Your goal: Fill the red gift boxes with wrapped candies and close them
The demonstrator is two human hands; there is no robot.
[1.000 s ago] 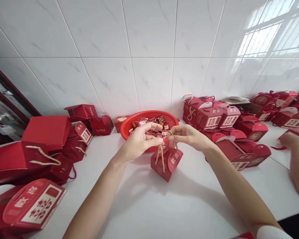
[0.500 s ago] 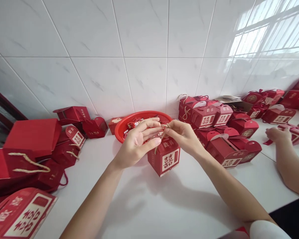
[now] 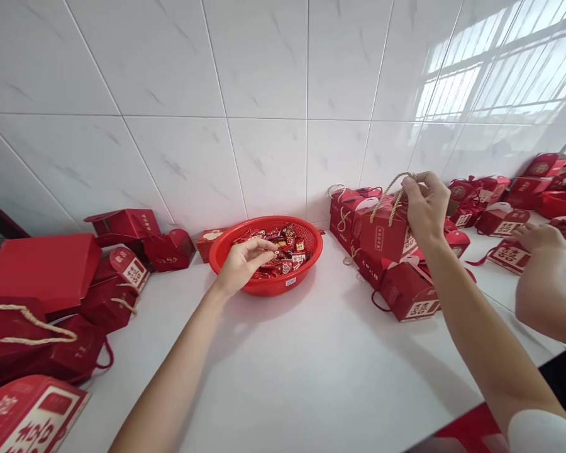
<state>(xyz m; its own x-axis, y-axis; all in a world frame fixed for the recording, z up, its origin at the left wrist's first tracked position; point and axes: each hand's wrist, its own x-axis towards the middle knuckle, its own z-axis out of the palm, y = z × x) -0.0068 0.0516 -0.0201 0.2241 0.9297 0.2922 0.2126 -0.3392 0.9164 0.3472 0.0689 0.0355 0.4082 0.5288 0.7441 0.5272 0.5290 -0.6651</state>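
Observation:
My right hand [image 3: 426, 204] is closed around the twisted rope handle [image 3: 387, 196] of a red paper gift box [image 3: 380, 236]. This box hangs upright among the other gift boxes at the right; whether it touches them I cannot tell. Over the front left rim of a red plastic basket [image 3: 283, 290] is my left hand [image 3: 242, 265], its fingers loosely bent and apart from the thumb, with nothing visible in them. Wrapped candies [image 3: 287, 251] in red and gold fill the basket beside those fingers.
Several red gift boxes [image 3: 42, 264] are heaped at the left, some with rope handles. More boxes [image 3: 408, 290] stand stacked at the right. A co-worker's hands [image 3: 540, 238] work near a box [image 3: 508, 256] at the far right. A tiled wall [image 3: 264, 157] backs the white tabletop [image 3: 283, 371].
The gift box has moved from the middle to the right-hand stack, carried by my right hand. My left hand has let go of it and dropped left to the basket's rim.

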